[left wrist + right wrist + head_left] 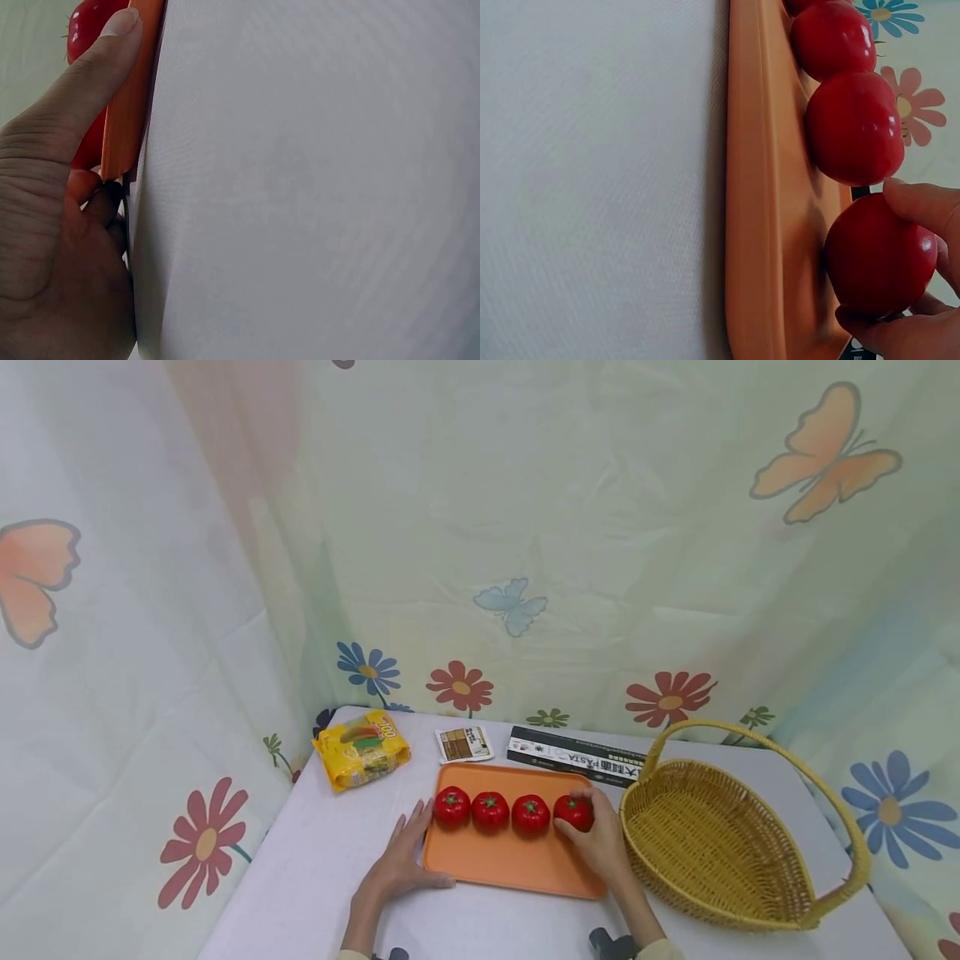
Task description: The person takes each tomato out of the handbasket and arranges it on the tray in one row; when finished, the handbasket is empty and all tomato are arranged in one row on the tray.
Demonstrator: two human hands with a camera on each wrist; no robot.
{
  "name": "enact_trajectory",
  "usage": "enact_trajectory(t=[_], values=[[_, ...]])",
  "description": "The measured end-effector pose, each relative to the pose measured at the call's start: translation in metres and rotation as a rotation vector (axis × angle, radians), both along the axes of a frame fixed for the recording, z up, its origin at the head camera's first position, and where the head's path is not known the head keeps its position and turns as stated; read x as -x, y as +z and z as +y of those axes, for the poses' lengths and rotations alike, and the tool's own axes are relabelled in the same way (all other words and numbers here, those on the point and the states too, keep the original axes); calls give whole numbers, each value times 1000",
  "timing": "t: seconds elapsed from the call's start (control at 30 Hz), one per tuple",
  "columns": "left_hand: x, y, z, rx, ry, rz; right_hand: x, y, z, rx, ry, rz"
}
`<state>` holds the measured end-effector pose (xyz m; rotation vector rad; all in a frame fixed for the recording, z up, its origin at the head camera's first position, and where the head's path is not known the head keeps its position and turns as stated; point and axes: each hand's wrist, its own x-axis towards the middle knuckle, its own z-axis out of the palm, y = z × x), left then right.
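A row of several red tomatoes [490, 812] lies along the orange tray [517, 864]. My right hand [602, 842] grips the rightmost tomato [573, 812] between thumb and fingers; in the right wrist view this tomato [880, 255] is at the tray's end, a small gap from its neighbour [855, 129]. At the tray's left end, my left hand [403, 858] rests with fingers extended along the side, near the leftmost tomato [452, 807]. Its thumb [94, 75] lies against the tray's front rim [133, 97] in the left wrist view.
A yellow wicker basket [712, 843] with a tall handle stands right of the tray. Behind the tray are a yellow food packet [363, 750], a small white-and-brown sachet [464, 744] and a long black-and-white pasta box [573, 756]. A flowered curtain [465, 527] closes off the back.
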<state>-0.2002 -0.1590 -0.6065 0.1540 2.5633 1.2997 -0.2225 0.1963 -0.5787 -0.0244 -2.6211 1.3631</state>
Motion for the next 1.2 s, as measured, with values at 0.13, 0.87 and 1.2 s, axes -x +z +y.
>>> enact_trajectory(t=[0.13, 0.87, 1.2], values=[[-1, 0, 1, -1, 8, 1, 1, 0, 0, -3, 9, 9], [-1, 2, -1, -7, -1, 13, -2, -4, 1, -17, 37, -52], [-1, 0, 0, -7, -5, 9, -3, -4, 4, -11, 30, -102]])
